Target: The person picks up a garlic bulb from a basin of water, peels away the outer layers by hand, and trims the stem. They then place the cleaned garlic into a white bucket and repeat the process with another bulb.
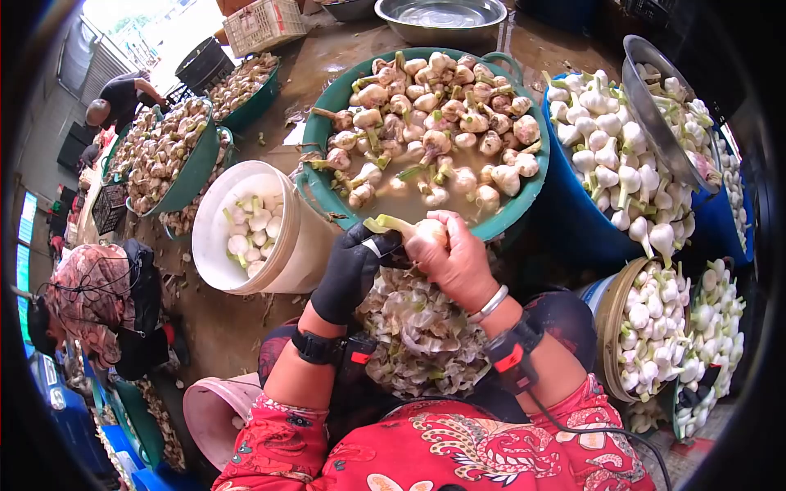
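My right hand (449,260), bare with a bangle at the wrist, is closed around a garlic bulb (431,232). The bulb's pale green stem (393,222) points left, across the fingers of my left hand (354,266). That hand wears a black glove and is closed at the stem end. A small pale, flat, blade-like piece (373,246) shows at the glove; I cannot tell what it is. Below both hands lies a heap of papery garlic skins (422,327). Just beyond them stands a green tub (315,131) of unpeeled garlic in cloudy water.
To the left is a white bucket (282,176) with peeled bulbs. Blue barrels (565,217) and a tan-rimmed bucket (610,327) heaped with white garlic stand at right. A pink bucket (205,409) sits low left. Another person (98,303) is at far left.
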`<action>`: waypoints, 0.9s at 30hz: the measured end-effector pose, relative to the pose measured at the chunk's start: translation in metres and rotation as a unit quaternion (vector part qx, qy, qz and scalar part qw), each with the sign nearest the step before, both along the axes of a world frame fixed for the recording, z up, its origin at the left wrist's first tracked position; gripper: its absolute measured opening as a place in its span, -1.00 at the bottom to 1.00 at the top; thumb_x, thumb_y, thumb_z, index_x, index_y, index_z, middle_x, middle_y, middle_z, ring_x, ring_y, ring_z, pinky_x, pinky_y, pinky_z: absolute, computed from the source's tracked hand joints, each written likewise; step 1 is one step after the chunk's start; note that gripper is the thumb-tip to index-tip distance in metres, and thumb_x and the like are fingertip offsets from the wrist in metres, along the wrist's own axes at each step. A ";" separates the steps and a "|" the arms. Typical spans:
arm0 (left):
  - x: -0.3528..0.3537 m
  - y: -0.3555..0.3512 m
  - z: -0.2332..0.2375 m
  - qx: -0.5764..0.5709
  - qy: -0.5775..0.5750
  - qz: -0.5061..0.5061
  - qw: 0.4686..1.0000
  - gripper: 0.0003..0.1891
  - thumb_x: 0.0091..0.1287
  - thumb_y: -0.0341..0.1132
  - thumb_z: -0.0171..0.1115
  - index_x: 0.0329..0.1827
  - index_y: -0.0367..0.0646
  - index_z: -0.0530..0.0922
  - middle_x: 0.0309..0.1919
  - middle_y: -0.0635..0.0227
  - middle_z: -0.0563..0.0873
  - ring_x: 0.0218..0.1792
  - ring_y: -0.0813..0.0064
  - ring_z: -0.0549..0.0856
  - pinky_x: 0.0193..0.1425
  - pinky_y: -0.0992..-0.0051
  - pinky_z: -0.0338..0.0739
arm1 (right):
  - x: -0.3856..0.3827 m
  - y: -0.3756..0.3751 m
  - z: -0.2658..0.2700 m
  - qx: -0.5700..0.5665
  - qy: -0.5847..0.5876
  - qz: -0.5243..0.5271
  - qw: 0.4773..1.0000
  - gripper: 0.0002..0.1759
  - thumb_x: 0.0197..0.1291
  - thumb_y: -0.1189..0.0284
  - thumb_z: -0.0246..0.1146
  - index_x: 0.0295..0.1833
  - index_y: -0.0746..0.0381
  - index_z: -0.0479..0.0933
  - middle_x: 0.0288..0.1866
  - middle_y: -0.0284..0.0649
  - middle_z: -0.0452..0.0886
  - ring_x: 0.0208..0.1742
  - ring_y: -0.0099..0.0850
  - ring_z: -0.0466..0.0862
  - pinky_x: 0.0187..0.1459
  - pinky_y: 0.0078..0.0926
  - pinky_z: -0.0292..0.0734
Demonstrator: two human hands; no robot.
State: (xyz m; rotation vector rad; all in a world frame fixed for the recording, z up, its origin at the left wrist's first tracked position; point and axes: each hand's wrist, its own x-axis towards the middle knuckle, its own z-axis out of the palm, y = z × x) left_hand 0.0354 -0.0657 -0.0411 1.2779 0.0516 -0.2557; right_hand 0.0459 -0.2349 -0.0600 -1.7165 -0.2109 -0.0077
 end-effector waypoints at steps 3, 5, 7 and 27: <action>-0.002 -0.002 0.004 -0.019 0.018 -0.028 0.999 -0.78 0.34 -0.39 0.12 -0.02 -0.27 0.55 -0.22 0.31 0.69 -0.22 0.49 0.68 -0.07 0.47 0.59 | -0.002 -0.006 -0.003 0.173 0.155 0.070 0.970 -0.51 0.20 0.13 0.32 0.04 0.25 0.38 -0.36 -0.29 0.59 -0.49 -0.63 0.58 -0.54 -0.67 0.48; -0.002 -0.003 0.006 -0.063 0.042 -0.048 0.996 -0.77 0.35 -0.37 0.11 -0.01 -0.28 0.54 -0.22 0.30 0.69 -0.23 0.49 0.68 -0.08 0.48 0.58 | 0.004 -0.016 0.002 0.197 0.213 0.104 0.951 -0.59 0.22 0.17 0.29 -0.04 0.26 0.43 -0.39 -0.31 0.57 -0.54 -0.63 0.55 -0.57 -0.69 0.43; -0.004 -0.004 0.009 0.066 -0.040 -0.051 0.996 -0.79 0.32 -0.40 0.09 -0.05 -0.31 0.54 -0.27 0.35 0.66 -0.27 0.52 0.65 -0.16 0.49 0.55 | 0.005 -0.022 0.001 0.312 0.316 0.183 0.877 -0.66 0.24 0.19 0.24 -0.11 0.25 0.46 -0.40 -0.31 0.58 -0.58 -0.61 0.53 -0.61 -0.72 0.36; -0.007 -0.008 0.005 0.219 -0.195 0.031 0.956 -0.65 0.16 -0.60 0.33 0.04 -0.23 0.60 -0.08 0.39 0.71 -0.06 0.59 0.60 0.06 0.56 0.49 | 0.000 -0.014 -0.005 0.175 0.200 0.139 0.954 -0.47 0.36 0.30 0.15 0.27 0.42 0.24 -0.09 -0.20 0.59 -0.20 -0.49 0.66 -0.27 -0.59 0.60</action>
